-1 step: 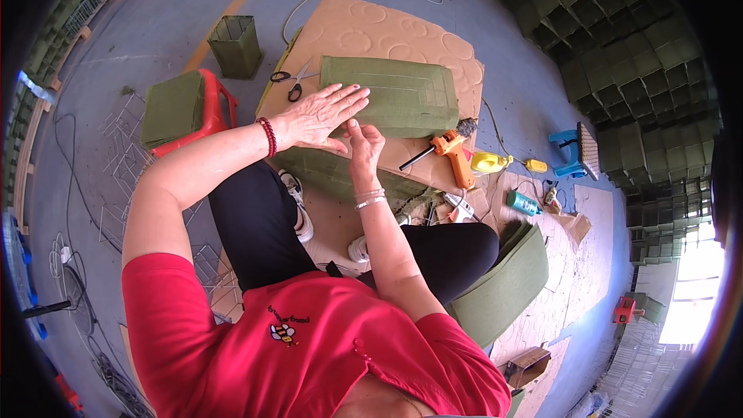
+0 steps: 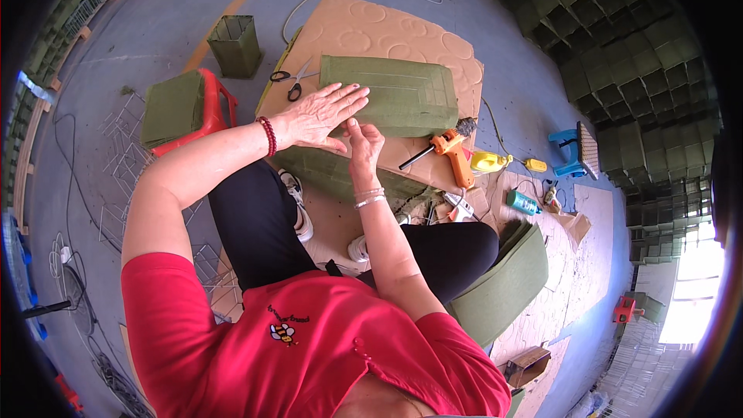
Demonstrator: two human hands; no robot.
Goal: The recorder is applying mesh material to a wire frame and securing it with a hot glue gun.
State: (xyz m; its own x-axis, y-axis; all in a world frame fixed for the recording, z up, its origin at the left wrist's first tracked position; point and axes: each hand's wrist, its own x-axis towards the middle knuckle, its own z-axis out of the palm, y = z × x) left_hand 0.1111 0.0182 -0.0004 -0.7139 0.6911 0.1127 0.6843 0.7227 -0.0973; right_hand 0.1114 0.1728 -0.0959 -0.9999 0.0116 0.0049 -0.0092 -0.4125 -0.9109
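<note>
A green fabric-covered panel [image 2: 391, 93] with a wire frame outlined on it lies on the cardboard-topped work surface [image 2: 364, 19]. My left hand [image 2: 319, 118] is stretched flat, its fingers over the panel's near left edge. Just beside its thumb, my right hand [image 2: 364, 147] is closed, thumb and fingers pinched at the panel's near edge; what they grip is hidden. Black-handled scissors [image 2: 294, 83] rest left of the panel. To the right lies an orange glue gun [image 2: 453, 156] with a black glue stick out of its back.
A red stool [image 2: 213, 108] at left carries stacked green sheets [image 2: 172, 108]; an open green box [image 2: 234, 46] stands behind it. Wire frames [image 2: 120, 162] litter the left floor. More green sheets [image 2: 503, 282] lie beside my right leg. Green boxes [image 2: 619, 46] are piled at far right.
</note>
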